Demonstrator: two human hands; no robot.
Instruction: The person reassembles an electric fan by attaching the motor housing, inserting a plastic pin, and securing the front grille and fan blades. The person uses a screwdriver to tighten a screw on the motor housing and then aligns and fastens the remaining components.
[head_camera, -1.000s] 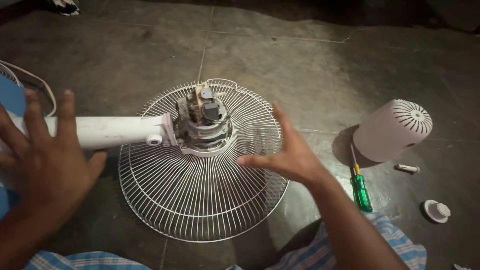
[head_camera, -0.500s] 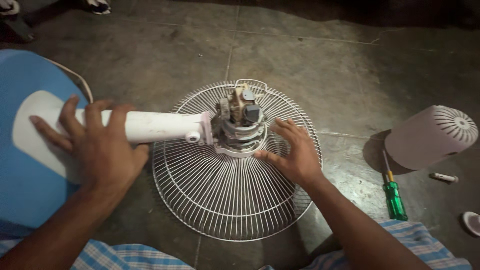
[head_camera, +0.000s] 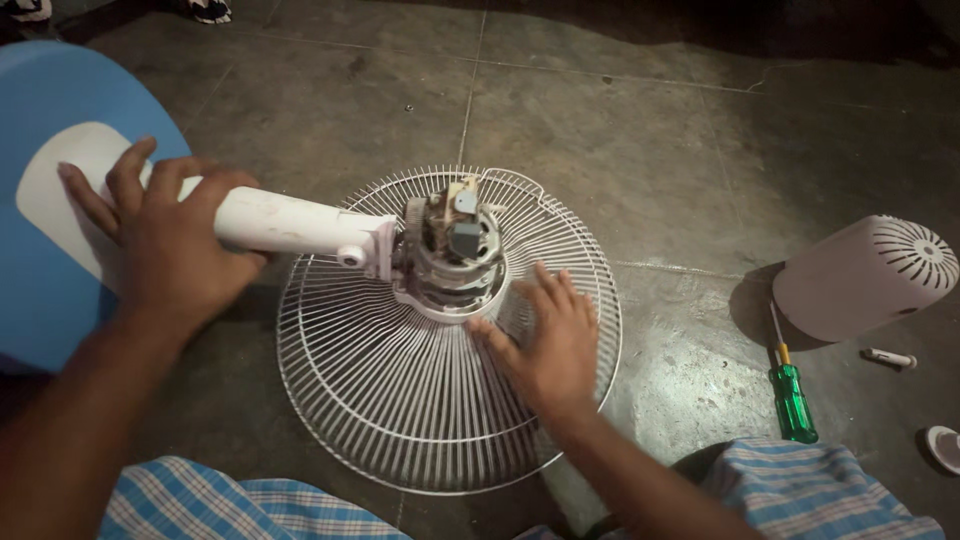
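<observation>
Left hand (head_camera: 170, 240) is wrapped over the white fan neck (head_camera: 290, 225), gripping it right where the tube meets the blue base (head_camera: 50, 300). That base has a white rounded patch (head_camera: 55, 200) on top, and my fingers are spread partly over that patch. Right hand (head_camera: 545, 345) is open and flat, fingers splayed, palm pressing down on the white wire fan guard (head_camera: 400, 400) just beside the bare motor (head_camera: 450, 250). It's holding nothing, just resting on the wires.

So the fan is lying tipped over on the grey tiled floor (head_camera: 620, 130), guard face down, with the motor sitting in the middle of the guard, windings and a small dark part showing on top. A little white knob (head_camera: 350, 257) sticks out of the neck joint next to the motor.

Off to my right on the floor, well away from the guard: the pale motor cover (head_camera: 860, 280) lying on its side with its slotted end facing up and right, a green-handled screwdriver (head_camera: 790, 395) just below it, a small white pin-shaped bit (head_camera: 888, 357) beside that, and a round white cap (head_camera: 942, 447) at the frame edge. My blue checked cloth (head_camera: 800, 490) shows along the bottom.
</observation>
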